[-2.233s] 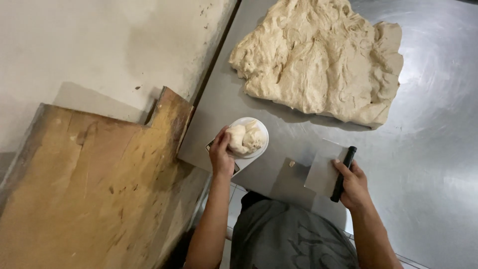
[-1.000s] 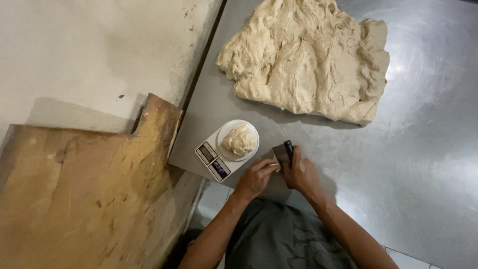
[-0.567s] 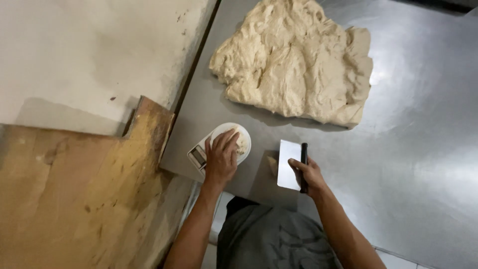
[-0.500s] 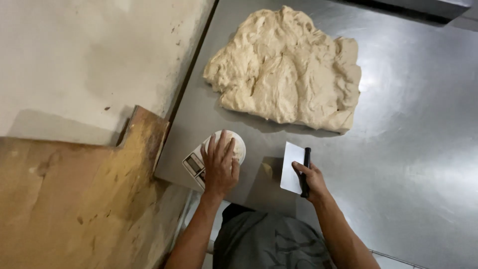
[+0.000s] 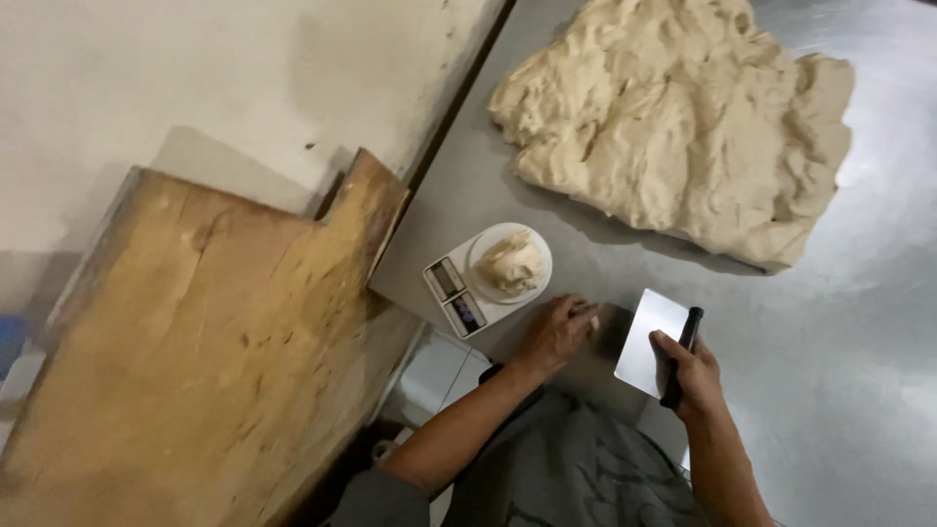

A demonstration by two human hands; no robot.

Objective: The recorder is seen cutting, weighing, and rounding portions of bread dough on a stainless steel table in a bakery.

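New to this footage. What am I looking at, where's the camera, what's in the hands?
There is no machine here: a person works with two bare hands, filmed by one camera worn on the head and looking down, so the arms enter from the bottom edge.

The surface is a steel table. On it lies a large slab of dough. Nearer the person stands a small kitchen scale with a round white platform, and a small dough piece sits on that.

The right hand grips the black handle of a metal bench scraper, its blade flat over the table. The left hand rests on the table beside the scale; whether it holds anything is hard to tell.

To the left lies a worn wooden board.
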